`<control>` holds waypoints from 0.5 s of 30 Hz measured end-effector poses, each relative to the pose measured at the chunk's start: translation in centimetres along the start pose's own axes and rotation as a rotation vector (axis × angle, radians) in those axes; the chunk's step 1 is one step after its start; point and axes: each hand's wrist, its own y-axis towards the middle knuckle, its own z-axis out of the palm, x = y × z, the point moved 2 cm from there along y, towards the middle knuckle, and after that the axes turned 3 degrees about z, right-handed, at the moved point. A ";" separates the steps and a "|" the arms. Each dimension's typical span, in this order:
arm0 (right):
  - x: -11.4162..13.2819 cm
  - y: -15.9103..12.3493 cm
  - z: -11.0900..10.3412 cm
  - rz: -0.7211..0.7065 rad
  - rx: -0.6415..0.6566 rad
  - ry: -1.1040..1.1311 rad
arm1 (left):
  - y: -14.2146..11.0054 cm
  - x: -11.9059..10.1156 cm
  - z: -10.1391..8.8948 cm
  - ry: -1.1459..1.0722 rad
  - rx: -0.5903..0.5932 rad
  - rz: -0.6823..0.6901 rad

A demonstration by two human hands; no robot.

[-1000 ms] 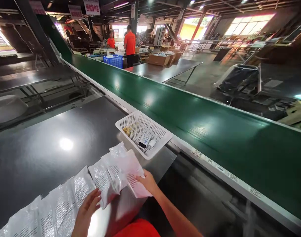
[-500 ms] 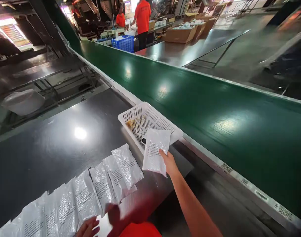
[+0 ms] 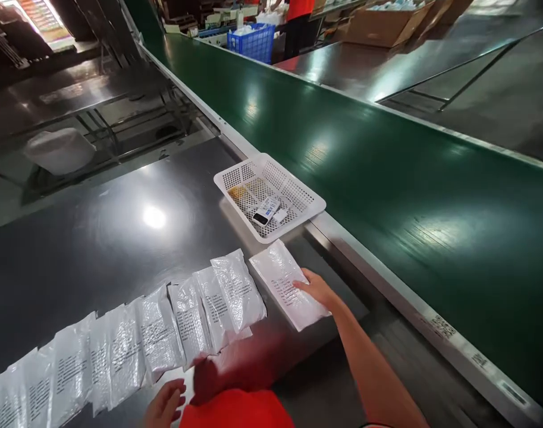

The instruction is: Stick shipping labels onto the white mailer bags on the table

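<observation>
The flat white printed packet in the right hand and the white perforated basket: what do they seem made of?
White printed packet: probably plastic film, judging by its soft sheen and wrinkles, though coated paper is possible.
White perforated basket: likely moulded plastic, smooth, low-gloss, with regular holes and a rounded rim.

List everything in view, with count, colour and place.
Row of packets: about ten, white, near table, cut off at left
Held packet: one, white, in right hand
Near table: one, dark grey, foreground
Basket: one, white, beside belt
Device: one, white and black, in basket
Belt: one, green, beyond basket
Crate: one, blue, beyond belt
Cardboard boxes: at least two, brown, far table
Container: one, whitish, left
Co-worker: one, red top, beyond belt
Own top: one, red, bottom
Left hand: one, bare, near packets
Right hand: one, bare, on packet
</observation>
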 end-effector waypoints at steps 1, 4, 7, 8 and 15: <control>-0.7 0.1 0.6 -0.021 -0.054 -0.091 | 0.1 0.0 0.3 0.015 0.013 0.016; -1.8 0.9 2.8 -0.005 -0.169 -0.283 | 1.0 -0.4 1.0 0.110 0.055 0.127; -0.8 1.5 5.1 -0.064 -0.302 -0.462 | 2.5 -1.5 1.5 0.292 0.044 0.327; -0.1 1.4 6.0 -0.133 -0.353 -0.561 | 3.1 -1.9 1.8 0.366 0.019 0.415; 2.3 -0.8 14.4 -0.928 0.124 -1.125 | 6.2 -3.3 4.6 1.200 -0.065 0.790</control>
